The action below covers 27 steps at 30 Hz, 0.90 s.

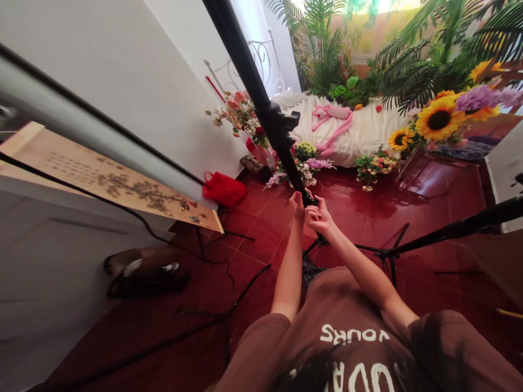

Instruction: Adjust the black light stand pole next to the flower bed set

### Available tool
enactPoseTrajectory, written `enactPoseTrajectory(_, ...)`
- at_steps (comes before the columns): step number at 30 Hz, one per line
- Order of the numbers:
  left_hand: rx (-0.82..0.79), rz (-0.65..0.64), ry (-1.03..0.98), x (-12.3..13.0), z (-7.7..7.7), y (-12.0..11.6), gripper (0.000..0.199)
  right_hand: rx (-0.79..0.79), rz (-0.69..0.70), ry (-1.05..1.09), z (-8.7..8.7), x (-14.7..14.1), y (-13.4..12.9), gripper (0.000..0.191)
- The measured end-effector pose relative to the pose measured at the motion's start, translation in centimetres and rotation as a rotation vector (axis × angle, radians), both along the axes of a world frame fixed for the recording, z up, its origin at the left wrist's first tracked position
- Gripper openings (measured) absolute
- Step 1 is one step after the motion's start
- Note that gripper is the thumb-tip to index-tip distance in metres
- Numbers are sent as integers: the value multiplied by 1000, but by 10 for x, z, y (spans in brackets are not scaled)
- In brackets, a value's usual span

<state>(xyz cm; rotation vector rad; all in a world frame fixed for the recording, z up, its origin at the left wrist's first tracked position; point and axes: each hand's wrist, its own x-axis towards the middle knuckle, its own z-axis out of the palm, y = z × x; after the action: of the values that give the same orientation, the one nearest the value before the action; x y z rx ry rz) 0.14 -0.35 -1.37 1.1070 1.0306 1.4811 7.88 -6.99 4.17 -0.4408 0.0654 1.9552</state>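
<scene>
watching from far off through the head camera, i find the black stand (255, 84) slanting across the middle of the view, its lower end near the brown shirt (347, 305) and its upper part running out of frame. the left hand (297, 206) is closed on the pole beside a dark collar (310, 200); the right hand (319, 216) is curled in against the same collar, just beside the left. the grip is narrow on both sides, though i cannot tell which fingers bear on the fastening.

as i judge it, the chief hazard is the collar slackening: the upper tube could slip down and pinch a finger. because both hands sit low, the long length above lacks support, and a tilt could carry it into the pink flowers (239, 106) or the pink toy (337, 114) on the white drape (370, 133). a second stand (445, 237) at right could be knocked by an elbow swung wide. the black cable (139, 218) and the black legs (247, 290) at lower left could catch a careless foot.
</scene>
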Motion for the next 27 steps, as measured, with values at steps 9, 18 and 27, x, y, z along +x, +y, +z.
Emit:
enactPoseTrajectory(9, 76, -27, -28, -4, 7, -7, 67, 615, -130, -1526, 3, 33, 5, 27)
enactPoseTrajectory(18, 74, -37, -33, -2, 9, -9, 68, 983, -567, -1512, 97, 29, 57, 37)
enactPoseTrajectory(27, 69, -52, -169, 2, 5, -6, 66, 1025, -372, -1525, 167, -15, 92, 35)
